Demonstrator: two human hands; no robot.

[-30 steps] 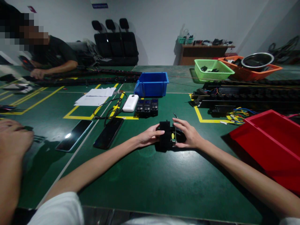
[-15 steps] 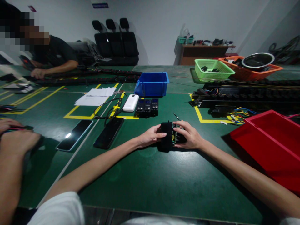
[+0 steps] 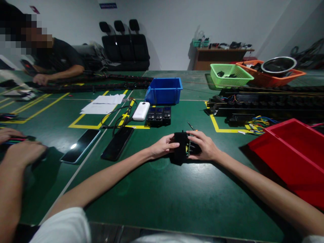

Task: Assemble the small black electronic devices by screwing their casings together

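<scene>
My left hand [image 3: 163, 146] grips a black plastic housing [image 3: 180, 150] from its left side, thumb across the front. From the right, my right hand [image 3: 205, 147] has its fingers curled round a circuit board [image 3: 187, 149] with green and yellow parts, at the housing's open side. The two pieces are close together just above the green table; how far the board sits inside I cannot tell. Behind my right fingers a thin screwdriver [image 3: 191, 126] shows its shaft, the rest partly hidden. Farther back stand several black modules [image 3: 159, 116] with small displays.
A red bin [image 3: 291, 152] stands to my right, a blue bin [image 3: 164, 91] behind the modules. A white power bank [image 3: 141, 111], a dark phone [image 3: 117, 143] and another phone [image 3: 81, 145] lie to the left. Co-worker's hands [image 3: 22, 148] hold wires at far left.
My hands and the housing have barely moved; the board appears slightly turned or shifted. At far left, the co-worker's hands have moved a little, showing more of the coloured wires.
</scene>
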